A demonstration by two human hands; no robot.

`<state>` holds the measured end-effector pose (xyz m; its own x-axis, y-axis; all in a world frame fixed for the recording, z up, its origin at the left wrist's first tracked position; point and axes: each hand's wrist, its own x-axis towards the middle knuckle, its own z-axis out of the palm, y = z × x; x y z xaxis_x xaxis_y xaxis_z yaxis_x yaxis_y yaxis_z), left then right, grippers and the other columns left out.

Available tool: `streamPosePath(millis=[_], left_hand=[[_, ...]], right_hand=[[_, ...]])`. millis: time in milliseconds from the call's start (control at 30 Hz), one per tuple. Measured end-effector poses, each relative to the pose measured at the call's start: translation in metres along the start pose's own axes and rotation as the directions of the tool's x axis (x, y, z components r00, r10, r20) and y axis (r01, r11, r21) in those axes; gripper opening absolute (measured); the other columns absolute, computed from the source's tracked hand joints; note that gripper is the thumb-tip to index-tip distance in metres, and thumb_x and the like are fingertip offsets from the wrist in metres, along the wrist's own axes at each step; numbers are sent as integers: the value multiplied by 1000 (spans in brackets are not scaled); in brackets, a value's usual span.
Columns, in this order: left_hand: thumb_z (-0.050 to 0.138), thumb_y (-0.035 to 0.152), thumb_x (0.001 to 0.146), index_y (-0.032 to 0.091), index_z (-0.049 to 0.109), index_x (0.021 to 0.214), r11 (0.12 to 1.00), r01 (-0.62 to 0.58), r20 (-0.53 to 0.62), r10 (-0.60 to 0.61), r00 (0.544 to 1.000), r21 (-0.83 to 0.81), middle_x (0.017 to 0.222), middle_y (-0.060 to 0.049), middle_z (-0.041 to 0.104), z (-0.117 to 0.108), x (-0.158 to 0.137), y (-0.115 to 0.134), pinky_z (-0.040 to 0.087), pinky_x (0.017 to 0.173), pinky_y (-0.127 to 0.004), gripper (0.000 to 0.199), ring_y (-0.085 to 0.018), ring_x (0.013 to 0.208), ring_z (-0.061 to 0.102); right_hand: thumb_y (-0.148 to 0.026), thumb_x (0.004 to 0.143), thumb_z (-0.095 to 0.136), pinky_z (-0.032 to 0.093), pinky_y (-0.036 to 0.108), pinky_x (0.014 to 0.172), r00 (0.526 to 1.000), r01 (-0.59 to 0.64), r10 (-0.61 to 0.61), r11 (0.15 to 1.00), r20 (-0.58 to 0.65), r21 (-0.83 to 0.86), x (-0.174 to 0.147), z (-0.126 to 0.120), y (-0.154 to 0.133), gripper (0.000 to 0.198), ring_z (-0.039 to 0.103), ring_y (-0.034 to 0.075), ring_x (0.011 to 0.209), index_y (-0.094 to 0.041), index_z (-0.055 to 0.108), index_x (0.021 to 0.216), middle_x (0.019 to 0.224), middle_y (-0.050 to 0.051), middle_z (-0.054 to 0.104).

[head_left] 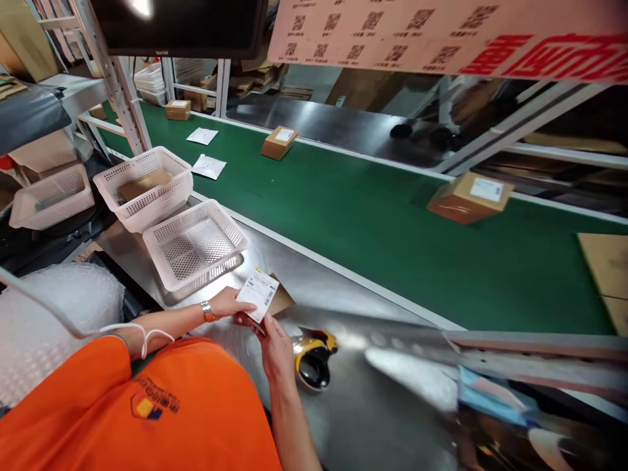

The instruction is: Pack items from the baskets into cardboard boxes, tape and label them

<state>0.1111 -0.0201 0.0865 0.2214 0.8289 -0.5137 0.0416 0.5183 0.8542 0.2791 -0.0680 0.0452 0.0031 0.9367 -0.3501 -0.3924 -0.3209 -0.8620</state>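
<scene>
A small brown cardboard box (282,297) with a white shipping label (259,293) on top is held over the metal table (363,418). My left hand (229,303), with a watch on its wrist, is closed on the box's left side, thumb lying across the label. Fingers of my right hand (276,335) close on its near edge; parts of them are hidden under the box. Just right of my right hand, a yellow-and-black handheld device (314,363) lies on the metal surface; its exact kind is unclear.
Beyond the table runs a green conveyor belt (343,203) carrying taped cartons (471,196) and white mailer bags (209,166). White perforated baskets (196,239) stand at the left edge. Bubble wrap (63,320) lies lower left. A monitor (181,26) and a sign (441,39) hang above.
</scene>
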Motion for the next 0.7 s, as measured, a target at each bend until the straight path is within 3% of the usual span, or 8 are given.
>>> streamPosePath(millis=[100, 333, 700], left_hand=[[84, 26, 88, 10, 76, 98, 999, -19, -62, 17, 998, -31, 91, -9, 81, 10, -2, -1, 52, 61, -26, 20, -14, 67, 70], [87, 26, 88, 11, 75, 109, 997, -7, -100, 0, 995, -73, 95, -9, 82, 22, -11, -2, 56, 65, -27, 28, -17, 72, 76], [86, 26, 90, 11, 79, 112, 999, 15, -71, -19, 997, -52, 103, -14, 85, 27, -10, -5, 60, 69, -29, 27, -20, 77, 79]], right_hand=[[-67, 71, 93, 66, 41, 89, 999, -53, 52, 996, 16, 69, -10, -7, 3, 51, 80, 28, 103, -26, 87, 100, 111, 10, 87], [-60, 60, 103, 67, 43, 99, 997, -56, 62, 987, -36, 151, -19, -18, 12, 55, 82, 28, 104, -22, 86, 96, 105, 9, 88], [-66, 64, 99, 70, 47, 94, 997, 5, 1, 996, -77, 85, -17, -25, 21, 57, 83, 30, 101, -20, 84, 94, 102, 11, 87]])
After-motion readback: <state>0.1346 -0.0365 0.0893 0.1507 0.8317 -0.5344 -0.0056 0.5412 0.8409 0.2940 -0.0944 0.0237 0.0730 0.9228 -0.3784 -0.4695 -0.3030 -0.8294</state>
